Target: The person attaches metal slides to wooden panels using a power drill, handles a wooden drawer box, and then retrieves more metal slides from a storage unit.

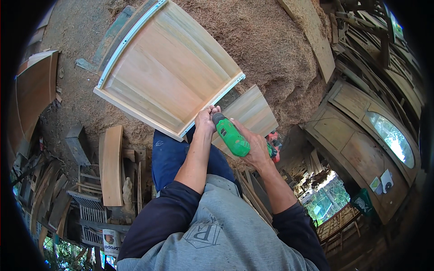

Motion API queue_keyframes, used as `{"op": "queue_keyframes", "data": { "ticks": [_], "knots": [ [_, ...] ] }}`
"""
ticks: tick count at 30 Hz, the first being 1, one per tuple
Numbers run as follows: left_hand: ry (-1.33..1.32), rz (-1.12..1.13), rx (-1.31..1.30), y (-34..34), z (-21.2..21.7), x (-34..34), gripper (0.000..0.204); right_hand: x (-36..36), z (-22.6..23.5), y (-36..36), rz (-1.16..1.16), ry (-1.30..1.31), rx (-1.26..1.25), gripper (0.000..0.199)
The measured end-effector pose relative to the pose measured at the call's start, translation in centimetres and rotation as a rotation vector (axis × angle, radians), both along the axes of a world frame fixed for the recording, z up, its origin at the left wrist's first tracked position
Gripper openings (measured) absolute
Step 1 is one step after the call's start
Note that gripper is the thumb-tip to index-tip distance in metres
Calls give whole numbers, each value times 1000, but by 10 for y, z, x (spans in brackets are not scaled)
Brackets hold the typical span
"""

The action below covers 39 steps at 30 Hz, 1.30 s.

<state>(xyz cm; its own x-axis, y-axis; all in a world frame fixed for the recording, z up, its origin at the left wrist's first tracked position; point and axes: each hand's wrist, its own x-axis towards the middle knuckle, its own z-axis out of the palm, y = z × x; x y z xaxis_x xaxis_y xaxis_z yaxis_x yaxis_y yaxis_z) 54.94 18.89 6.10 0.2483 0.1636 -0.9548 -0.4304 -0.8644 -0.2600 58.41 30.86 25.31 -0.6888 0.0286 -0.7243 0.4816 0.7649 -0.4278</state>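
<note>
My right hand [256,145] grips a green cordless drill [231,137] by its handle. The drill's dark chuck [218,117] points at the right side of a wooden drawer-like panel [162,67]. Along that side runs a pale metal drawer slide [230,86]; a second metal slide [118,56] lines the opposite side. My left hand [206,120] is closed beside the slide, its fingertips pinched together just at the drill's tip. Whatever lies between those fingers is too small and hidden to make out.
A loose wooden board [253,110] lies right of the panel. Sawdust [271,54] covers the ground beyond. An old door with an oval glass [361,131] stands at right, near stacked timber [384,67]. At left are an upright plank [112,165] and a slatted chair [92,212].
</note>
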Motion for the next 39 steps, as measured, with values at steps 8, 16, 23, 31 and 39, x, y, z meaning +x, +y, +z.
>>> {"op": "queue_keyframes", "data": {
  "ticks": [8,16,23,31,39],
  "knots": [
    [22,2,25,-3,-7,5,9,-3,-2,4,60,-7,-7,66],
    [-19,-22,0,-1,-3,-1,11,-5,-7,7,127,100,17,77],
    [-37,-36,12,-2,-6,0,6,-22,-3,7,304,20,76,81],
    [-15,-16,43,-4,-7,1,9,-29,2,5,356,13,73,78],
    [141,48,87,-13,11,8,16,-24,2,-1,346,-5,110,75]
  ]
}}
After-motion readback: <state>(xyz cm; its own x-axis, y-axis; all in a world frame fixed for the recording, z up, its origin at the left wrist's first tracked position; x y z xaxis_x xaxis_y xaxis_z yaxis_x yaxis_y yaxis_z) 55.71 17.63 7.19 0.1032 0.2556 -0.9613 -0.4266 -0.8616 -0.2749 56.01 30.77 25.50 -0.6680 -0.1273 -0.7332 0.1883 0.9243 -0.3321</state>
